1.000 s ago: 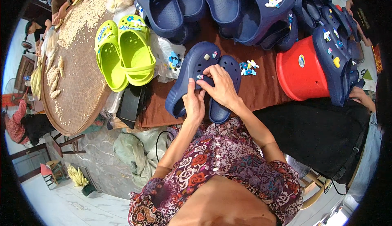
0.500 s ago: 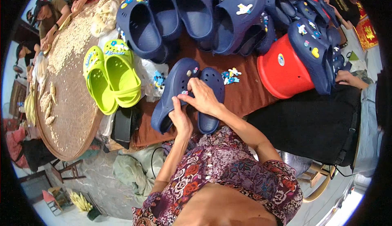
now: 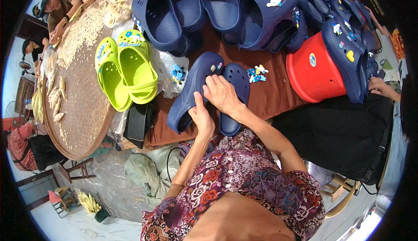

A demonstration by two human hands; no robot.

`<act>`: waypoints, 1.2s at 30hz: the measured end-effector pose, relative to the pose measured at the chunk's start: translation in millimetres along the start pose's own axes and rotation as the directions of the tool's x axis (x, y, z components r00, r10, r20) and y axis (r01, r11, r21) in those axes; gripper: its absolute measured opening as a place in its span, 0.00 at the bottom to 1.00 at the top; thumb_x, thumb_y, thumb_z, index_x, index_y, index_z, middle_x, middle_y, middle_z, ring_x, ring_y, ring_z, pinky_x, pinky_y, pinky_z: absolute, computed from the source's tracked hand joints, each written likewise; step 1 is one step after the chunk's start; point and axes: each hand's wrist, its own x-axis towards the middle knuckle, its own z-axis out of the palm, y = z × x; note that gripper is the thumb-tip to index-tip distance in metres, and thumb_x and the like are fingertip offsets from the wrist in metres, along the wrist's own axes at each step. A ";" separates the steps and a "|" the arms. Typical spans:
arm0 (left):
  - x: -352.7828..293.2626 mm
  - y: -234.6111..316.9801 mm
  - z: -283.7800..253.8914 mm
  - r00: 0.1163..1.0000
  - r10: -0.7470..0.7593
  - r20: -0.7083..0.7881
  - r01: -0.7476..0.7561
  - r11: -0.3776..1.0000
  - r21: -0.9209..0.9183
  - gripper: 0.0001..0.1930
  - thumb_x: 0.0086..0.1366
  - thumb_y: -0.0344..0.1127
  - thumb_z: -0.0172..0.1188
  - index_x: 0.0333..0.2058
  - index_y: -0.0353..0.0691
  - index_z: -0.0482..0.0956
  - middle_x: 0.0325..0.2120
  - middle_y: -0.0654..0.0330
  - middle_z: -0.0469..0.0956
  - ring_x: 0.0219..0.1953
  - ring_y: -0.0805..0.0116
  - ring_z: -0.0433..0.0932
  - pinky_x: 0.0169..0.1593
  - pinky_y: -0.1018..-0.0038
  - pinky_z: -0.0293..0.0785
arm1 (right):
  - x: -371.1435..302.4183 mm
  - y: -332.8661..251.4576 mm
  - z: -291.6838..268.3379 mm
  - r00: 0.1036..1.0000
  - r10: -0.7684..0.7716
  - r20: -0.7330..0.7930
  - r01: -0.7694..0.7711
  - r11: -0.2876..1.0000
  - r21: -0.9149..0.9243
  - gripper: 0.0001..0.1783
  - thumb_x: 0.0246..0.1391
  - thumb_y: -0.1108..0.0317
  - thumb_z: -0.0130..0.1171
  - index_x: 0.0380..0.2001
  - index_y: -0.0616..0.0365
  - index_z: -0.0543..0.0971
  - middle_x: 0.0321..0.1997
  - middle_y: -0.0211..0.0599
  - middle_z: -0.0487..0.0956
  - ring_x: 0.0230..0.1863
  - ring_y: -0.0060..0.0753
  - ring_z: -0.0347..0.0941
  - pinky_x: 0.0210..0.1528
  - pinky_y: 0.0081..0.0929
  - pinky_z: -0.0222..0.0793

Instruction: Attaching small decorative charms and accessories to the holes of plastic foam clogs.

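Two lime clogs (image 3: 129,69) at left, beside a clear plastic bag (image 3: 164,67). Left hand (image 3: 203,118) clamps a navy clog (image 3: 197,75) over brown cloth (image 3: 274,92), thumb outside, fingers hidden. Changed: right hand (image 3: 223,94) now covers the charm visible between the thumbs half a second ago; its seating can't be checked. Right fingers bunched; pinching or pressing, can't tell. Second navy clog (image 3: 237,76) just beside. Clog row (image 3: 220,8) hems the far side; loose charms (image 3: 257,74), red bucket (image 3: 305,75) rightward.

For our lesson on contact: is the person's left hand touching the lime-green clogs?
Apart. The head view shows brown cloth and a navy clog between the left hand and the lime-green clogs.
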 end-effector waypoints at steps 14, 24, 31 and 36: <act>14.2 8.3 -4.9 0.977 -0.185 0.103 0.206 0.939 -0.274 0.21 0.74 0.44 0.54 0.57 0.35 0.70 0.52 0.56 0.75 0.55 0.63 0.74 0.58 0.62 0.73 | 4.7 35.4 -16.0 0.969 0.245 0.023 -0.243 0.942 0.230 0.13 0.68 0.62 0.47 0.33 0.60 0.70 0.26 0.51 0.77 0.29 0.57 0.77 0.32 0.47 0.71; 44.9 11.5 -40.9 0.857 -0.510 0.072 0.472 0.721 -0.508 0.14 0.71 0.40 0.57 0.50 0.39 0.73 0.44 0.57 0.78 0.44 0.63 0.78 0.45 0.66 0.78 | -35.6 121.2 -52.1 0.902 0.406 -0.145 -0.426 0.892 -0.150 0.16 0.61 0.59 0.60 0.37 0.61 0.70 0.36 0.52 0.75 0.39 0.58 0.74 0.40 0.50 0.69; 56.9 1.2 -56.0 0.834 -0.551 0.028 0.482 0.703 -0.522 0.14 0.70 0.41 0.58 0.49 0.40 0.74 0.43 0.58 0.77 0.43 0.64 0.77 0.43 0.66 0.78 | -19.2 111.1 -50.1 0.953 0.254 -0.163 -0.282 0.942 -0.180 0.19 0.58 0.59 0.62 0.46 0.60 0.74 0.42 0.48 0.74 0.46 0.54 0.71 0.46 0.48 0.67; 59.1 -1.7 -56.8 0.839 -0.540 0.069 0.488 0.691 -0.534 0.16 0.72 0.44 0.55 0.51 0.40 0.72 0.45 0.59 0.74 0.47 0.65 0.74 0.48 0.67 0.77 | 25.0 80.6 -21.0 0.998 0.062 -0.009 -0.063 0.995 -0.081 0.23 0.54 0.55 0.65 0.48 0.57 0.77 0.44 0.43 0.77 0.48 0.49 0.71 0.49 0.44 0.63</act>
